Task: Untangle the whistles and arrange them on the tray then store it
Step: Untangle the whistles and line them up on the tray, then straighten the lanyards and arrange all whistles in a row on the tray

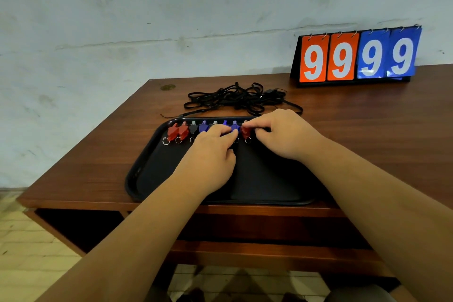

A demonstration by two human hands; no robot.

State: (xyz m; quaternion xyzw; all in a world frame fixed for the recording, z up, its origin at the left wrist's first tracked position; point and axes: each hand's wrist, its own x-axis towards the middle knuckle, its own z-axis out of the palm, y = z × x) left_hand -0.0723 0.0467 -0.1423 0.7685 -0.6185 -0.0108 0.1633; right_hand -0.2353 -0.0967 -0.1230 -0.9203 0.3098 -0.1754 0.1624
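A black tray (157, 174) lies on the wooden table (98, 154) in front of me. Along its far edge stands a row of several whistles: two red ones (177, 130) at the left, a black one (193, 127), blue ones (203, 126), and a red whistle (245, 131) at the right end, each with a metal ring toward me. My left hand (210, 154) reaches into the row and its fingertips touch a blue whistle (234, 126). My right hand (284, 135) pinches the right-end red whistle. Both hands hide part of the row.
A heap of tangled black lanyards (235, 98) lies just behind the tray. A flip scoreboard (355, 56) showing 9 9 9 9 stands at the back right of the table by the wall. An open shelf (81, 225) runs under the tabletop.
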